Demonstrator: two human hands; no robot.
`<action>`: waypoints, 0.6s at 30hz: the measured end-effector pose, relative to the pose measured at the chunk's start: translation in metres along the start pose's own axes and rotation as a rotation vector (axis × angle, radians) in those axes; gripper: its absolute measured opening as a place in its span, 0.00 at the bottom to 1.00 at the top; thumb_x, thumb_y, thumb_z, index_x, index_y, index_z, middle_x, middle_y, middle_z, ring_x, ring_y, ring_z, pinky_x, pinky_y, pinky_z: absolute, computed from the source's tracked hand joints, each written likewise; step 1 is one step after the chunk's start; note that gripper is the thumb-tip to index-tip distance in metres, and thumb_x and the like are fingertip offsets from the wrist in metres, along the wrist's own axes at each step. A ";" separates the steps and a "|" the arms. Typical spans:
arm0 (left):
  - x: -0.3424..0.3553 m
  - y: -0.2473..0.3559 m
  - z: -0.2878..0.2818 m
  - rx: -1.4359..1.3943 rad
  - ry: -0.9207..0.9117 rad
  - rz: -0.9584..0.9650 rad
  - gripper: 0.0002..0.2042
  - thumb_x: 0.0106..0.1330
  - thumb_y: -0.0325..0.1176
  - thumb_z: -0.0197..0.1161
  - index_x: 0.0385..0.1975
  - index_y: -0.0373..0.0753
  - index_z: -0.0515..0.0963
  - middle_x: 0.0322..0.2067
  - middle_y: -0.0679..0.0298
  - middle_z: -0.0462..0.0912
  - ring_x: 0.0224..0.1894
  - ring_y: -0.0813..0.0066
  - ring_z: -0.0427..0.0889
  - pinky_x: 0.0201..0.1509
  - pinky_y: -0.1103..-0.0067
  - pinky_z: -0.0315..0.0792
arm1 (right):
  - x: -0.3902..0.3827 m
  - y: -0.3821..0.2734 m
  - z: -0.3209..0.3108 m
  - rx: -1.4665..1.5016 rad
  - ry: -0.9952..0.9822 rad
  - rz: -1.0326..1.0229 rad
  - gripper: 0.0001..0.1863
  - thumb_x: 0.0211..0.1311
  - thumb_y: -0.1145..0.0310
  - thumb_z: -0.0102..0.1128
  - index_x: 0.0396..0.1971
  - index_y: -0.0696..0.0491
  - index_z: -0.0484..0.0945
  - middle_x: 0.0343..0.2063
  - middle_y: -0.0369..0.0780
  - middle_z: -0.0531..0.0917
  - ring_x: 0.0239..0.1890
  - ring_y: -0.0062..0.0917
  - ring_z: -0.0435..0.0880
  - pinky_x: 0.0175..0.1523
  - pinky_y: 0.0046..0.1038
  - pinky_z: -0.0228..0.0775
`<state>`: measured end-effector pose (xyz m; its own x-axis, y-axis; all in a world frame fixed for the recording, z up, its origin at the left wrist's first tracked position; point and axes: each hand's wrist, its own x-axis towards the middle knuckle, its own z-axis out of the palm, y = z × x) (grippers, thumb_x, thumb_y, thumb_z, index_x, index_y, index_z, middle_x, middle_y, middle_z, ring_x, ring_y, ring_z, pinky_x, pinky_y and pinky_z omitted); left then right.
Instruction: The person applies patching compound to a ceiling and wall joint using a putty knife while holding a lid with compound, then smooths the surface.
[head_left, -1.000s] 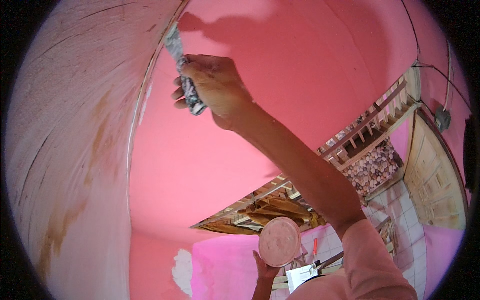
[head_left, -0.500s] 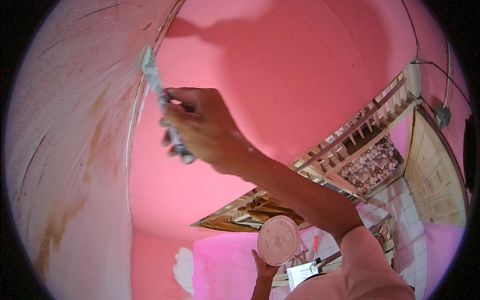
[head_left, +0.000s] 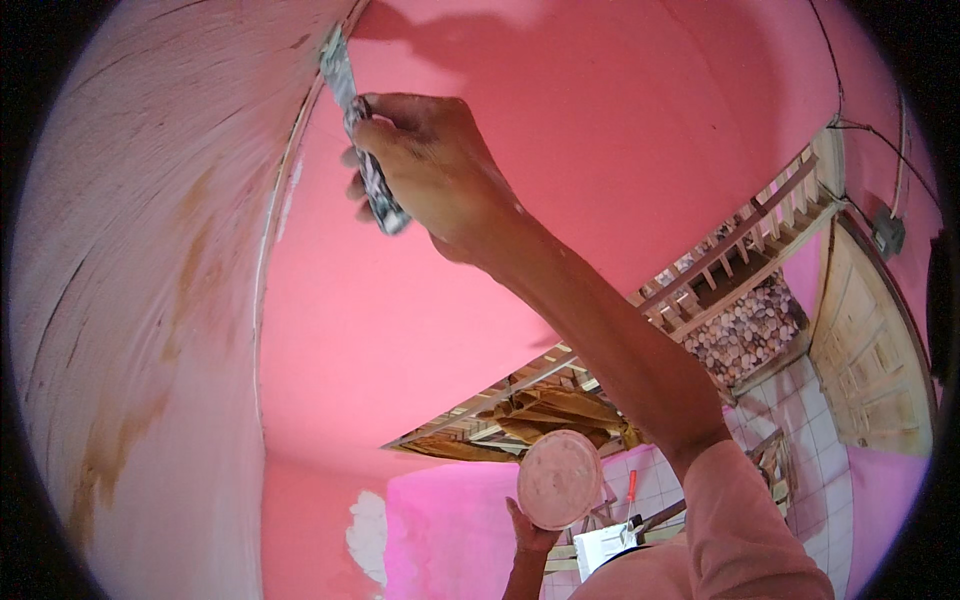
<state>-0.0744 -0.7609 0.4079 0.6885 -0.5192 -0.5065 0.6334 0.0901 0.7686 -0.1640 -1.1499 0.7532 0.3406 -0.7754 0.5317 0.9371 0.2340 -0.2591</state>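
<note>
My right hand [head_left: 425, 165] reaches up to the upper left, closed round the smeared handle of a putty knife [head_left: 342, 72]. The blade tip lies at the seam [head_left: 300, 125] where the stained pale surface [head_left: 140, 300] meets the pink wall [head_left: 420, 300]; whether it presses there I cannot tell. Low in the middle, my left hand [head_left: 532, 535] grips a round, pale pink container [head_left: 558, 480] by its lower left edge. Its face looks flat and smudged.
Wooden slatted openings [head_left: 730, 260] and a wooden door [head_left: 870, 340] stand at the right. Below are white floor tiles [head_left: 820, 470], a red-handled tool [head_left: 632, 485] and a white sheet-like thing [head_left: 598, 548]. A white patch [head_left: 367, 537] marks the wall at lower left.
My right hand and the putty knife have moved up and slightly right along the seam. My left hand and the round container stay almost where they were.
</note>
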 end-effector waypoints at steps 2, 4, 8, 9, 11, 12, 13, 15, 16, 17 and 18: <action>-0.003 0.002 -0.004 0.005 0.022 0.019 0.40 0.59 0.71 0.25 0.65 0.48 0.52 0.64 0.56 0.55 0.64 0.50 0.56 0.64 0.51 0.51 | -0.022 -0.003 -0.007 -0.102 -0.139 0.068 0.15 0.63 0.69 0.44 0.41 0.65 0.73 0.19 0.43 0.76 0.14 0.22 0.76 0.13 0.22 0.68; -0.003 0.002 -0.013 -0.051 0.056 -0.035 0.40 0.59 0.70 0.25 0.65 0.49 0.52 0.64 0.56 0.55 0.64 0.49 0.56 0.64 0.50 0.50 | -0.040 -0.003 -0.020 -0.116 -0.164 0.134 0.17 0.62 0.68 0.46 0.46 0.64 0.72 0.23 0.44 0.77 0.18 0.21 0.77 0.17 0.21 0.70; 0.003 0.000 -0.019 -0.008 0.052 -0.003 0.39 0.59 0.70 0.25 0.65 0.49 0.52 0.64 0.56 0.55 0.64 0.49 0.55 0.64 0.49 0.49 | -0.033 -0.002 -0.040 -0.106 -0.086 0.197 0.21 0.61 0.68 0.49 0.52 0.62 0.69 0.29 0.45 0.78 0.21 0.20 0.77 0.20 0.21 0.72; 0.005 -0.001 -0.020 -0.005 0.040 -0.006 0.39 0.60 0.70 0.25 0.64 0.49 0.53 0.64 0.56 0.55 0.64 0.49 0.55 0.64 0.49 0.49 | -0.023 -0.001 -0.046 -0.112 -0.094 0.199 0.21 0.61 0.68 0.49 0.52 0.63 0.69 0.29 0.46 0.78 0.22 0.21 0.77 0.21 0.22 0.72; 0.004 0.001 -0.019 0.000 0.027 -0.005 0.39 0.60 0.70 0.25 0.64 0.48 0.53 0.64 0.56 0.55 0.64 0.49 0.55 0.64 0.49 0.49 | -0.006 0.003 -0.046 -0.067 -0.048 0.150 0.19 0.61 0.67 0.48 0.48 0.64 0.70 0.28 0.46 0.78 0.20 0.22 0.77 0.20 0.23 0.72; 0.002 0.001 -0.015 -0.028 0.018 0.000 0.39 0.60 0.69 0.25 0.64 0.48 0.53 0.64 0.56 0.55 0.64 0.49 0.55 0.65 0.50 0.49 | 0.000 0.003 -0.045 -0.024 -0.005 0.103 0.18 0.61 0.67 0.47 0.44 0.65 0.72 0.26 0.46 0.77 0.18 0.24 0.77 0.18 0.24 0.72; 0.000 0.002 -0.011 -0.057 0.009 0.005 0.39 0.60 0.69 0.26 0.64 0.47 0.53 0.64 0.56 0.55 0.64 0.50 0.56 0.65 0.51 0.49 | 0.003 0.001 -0.048 -0.013 -0.062 0.075 0.17 0.60 0.67 0.48 0.42 0.66 0.72 0.27 0.47 0.77 0.20 0.26 0.78 0.21 0.27 0.74; -0.005 0.003 -0.002 -0.041 0.023 0.022 0.39 0.61 0.68 0.26 0.64 0.46 0.53 0.63 0.55 0.56 0.64 0.50 0.56 0.65 0.52 0.49 | 0.008 -0.003 -0.047 -0.006 -0.089 0.099 0.18 0.60 0.67 0.49 0.44 0.65 0.71 0.29 0.47 0.77 0.22 0.25 0.77 0.24 0.25 0.74; -0.006 0.004 0.001 -0.025 0.037 0.038 0.39 0.61 0.68 0.27 0.64 0.45 0.54 0.63 0.55 0.56 0.64 0.51 0.56 0.66 0.53 0.50 | 0.010 -0.004 -0.046 -0.001 -0.115 0.124 0.19 0.60 0.68 0.51 0.47 0.65 0.71 0.30 0.46 0.77 0.25 0.23 0.77 0.26 0.24 0.74; -0.007 0.004 0.002 -0.024 0.039 0.037 0.39 0.61 0.68 0.27 0.64 0.45 0.54 0.63 0.55 0.56 0.64 0.51 0.56 0.66 0.53 0.50 | 0.013 -0.003 -0.044 0.001 -0.113 0.125 0.19 0.60 0.68 0.51 0.47 0.65 0.71 0.30 0.46 0.77 0.25 0.23 0.77 0.26 0.24 0.74; -0.008 0.005 0.003 -0.043 0.053 0.023 0.39 0.61 0.68 0.27 0.64 0.45 0.54 0.63 0.55 0.56 0.64 0.51 0.57 0.66 0.54 0.50 | 0.016 -0.001 -0.041 -0.004 -0.111 0.130 0.17 0.60 0.68 0.51 0.45 0.65 0.71 0.30 0.46 0.77 0.25 0.23 0.77 0.26 0.24 0.74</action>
<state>-0.0778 -0.7585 0.4169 0.7202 -0.4710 -0.5094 0.6307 0.1387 0.7635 -0.1622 -1.1867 0.7290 0.4657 -0.6692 0.5790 0.8843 0.3260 -0.3344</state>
